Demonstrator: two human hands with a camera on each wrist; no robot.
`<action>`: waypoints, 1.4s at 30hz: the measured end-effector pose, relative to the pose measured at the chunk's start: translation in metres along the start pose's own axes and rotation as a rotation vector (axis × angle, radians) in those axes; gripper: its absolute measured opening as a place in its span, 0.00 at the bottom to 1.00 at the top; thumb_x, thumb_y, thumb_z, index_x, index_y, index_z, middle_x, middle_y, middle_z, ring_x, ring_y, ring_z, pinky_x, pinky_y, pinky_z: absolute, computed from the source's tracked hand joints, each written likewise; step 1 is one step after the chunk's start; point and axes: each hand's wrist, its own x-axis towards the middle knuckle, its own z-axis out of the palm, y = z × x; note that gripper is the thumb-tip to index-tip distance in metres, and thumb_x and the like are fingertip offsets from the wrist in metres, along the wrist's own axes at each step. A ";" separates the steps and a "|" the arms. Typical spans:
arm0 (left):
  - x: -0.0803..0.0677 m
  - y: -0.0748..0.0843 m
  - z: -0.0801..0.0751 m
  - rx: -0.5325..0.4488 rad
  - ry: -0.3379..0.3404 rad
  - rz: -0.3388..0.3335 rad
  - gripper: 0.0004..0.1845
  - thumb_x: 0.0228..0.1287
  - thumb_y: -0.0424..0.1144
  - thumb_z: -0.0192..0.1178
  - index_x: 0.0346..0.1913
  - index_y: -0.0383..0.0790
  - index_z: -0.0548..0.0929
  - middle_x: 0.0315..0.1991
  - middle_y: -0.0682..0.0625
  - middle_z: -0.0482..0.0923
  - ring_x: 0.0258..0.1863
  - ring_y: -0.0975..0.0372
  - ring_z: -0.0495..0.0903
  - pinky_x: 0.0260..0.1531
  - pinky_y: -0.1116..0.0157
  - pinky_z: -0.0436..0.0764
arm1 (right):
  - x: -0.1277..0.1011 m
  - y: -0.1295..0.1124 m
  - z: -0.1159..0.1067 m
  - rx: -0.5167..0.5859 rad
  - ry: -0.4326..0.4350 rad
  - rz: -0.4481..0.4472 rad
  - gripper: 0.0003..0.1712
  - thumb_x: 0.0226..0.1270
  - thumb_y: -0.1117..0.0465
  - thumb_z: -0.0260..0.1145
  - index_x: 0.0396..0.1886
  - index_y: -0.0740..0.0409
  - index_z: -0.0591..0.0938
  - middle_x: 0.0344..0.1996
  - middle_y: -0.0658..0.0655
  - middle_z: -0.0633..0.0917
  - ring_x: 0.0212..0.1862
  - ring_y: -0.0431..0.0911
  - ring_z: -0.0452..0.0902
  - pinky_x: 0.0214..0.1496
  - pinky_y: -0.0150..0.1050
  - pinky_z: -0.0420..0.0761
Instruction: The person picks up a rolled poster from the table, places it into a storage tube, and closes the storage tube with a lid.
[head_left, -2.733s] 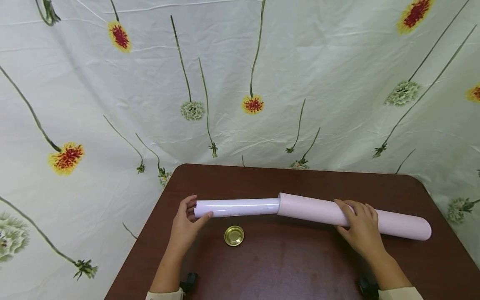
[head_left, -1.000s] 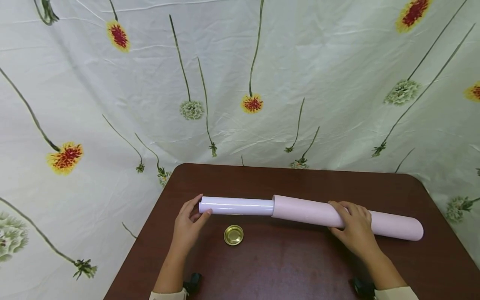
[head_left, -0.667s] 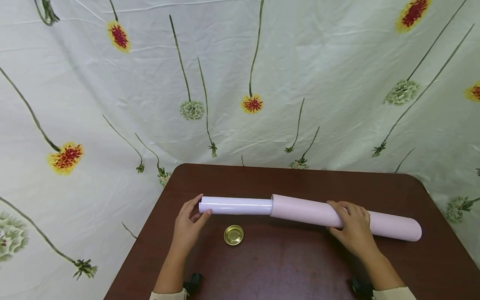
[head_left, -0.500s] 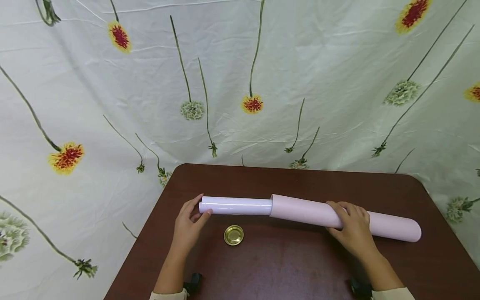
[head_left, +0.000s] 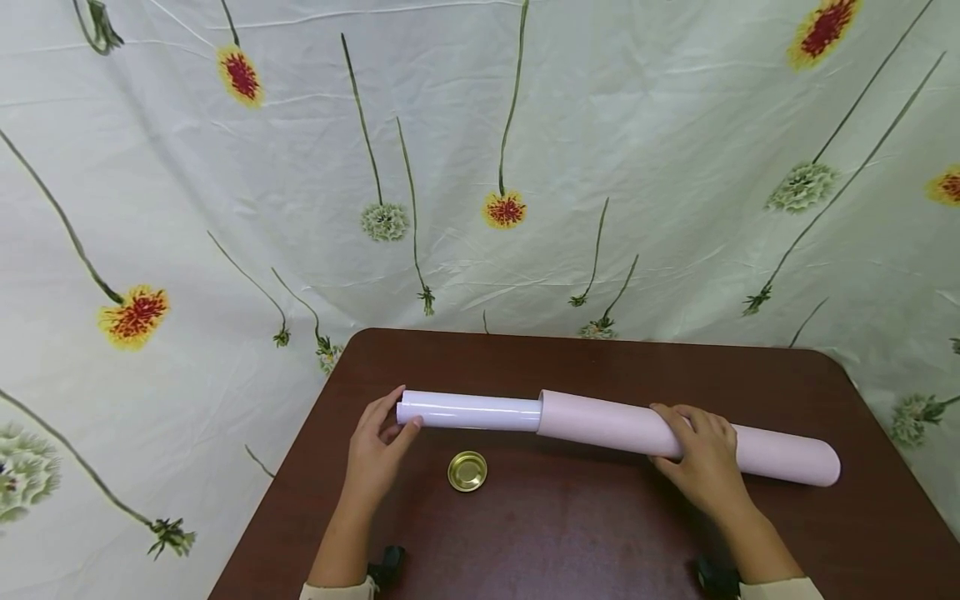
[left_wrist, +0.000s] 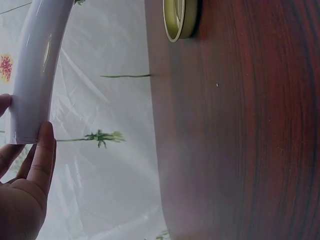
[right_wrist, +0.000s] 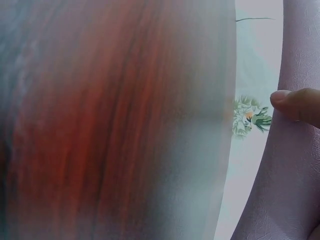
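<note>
One pink tube (head_left: 622,425) lies across the counter (head_left: 585,533), one white roll (head_left: 468,411) sticking out at 9 o'clock. Left hand (head_left: 375,454) pinches roll's end; right hand (head_left: 705,458) grip wrapped on tube. One gold lid (head_left: 467,471) at 6 o'clock of roll.

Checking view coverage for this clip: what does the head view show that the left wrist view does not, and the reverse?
Only the head view shows the right hand gripping the pink tube and the floral cloth. Only the left wrist view shows the thumb against the end of the white roll up close. Both show the left hand, the roll, the gold lid and the brown table.
</note>
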 end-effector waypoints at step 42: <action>0.004 0.003 0.012 -0.040 0.064 0.022 0.29 0.64 0.35 0.69 0.68 0.44 0.77 0.63 0.44 0.73 0.57 0.56 0.78 0.56 0.71 0.81 | 0.001 -0.006 0.001 0.005 -0.002 -0.029 0.50 0.32 0.65 0.87 0.63 0.48 0.78 0.50 0.64 0.80 0.56 0.62 0.72 0.59 0.66 0.59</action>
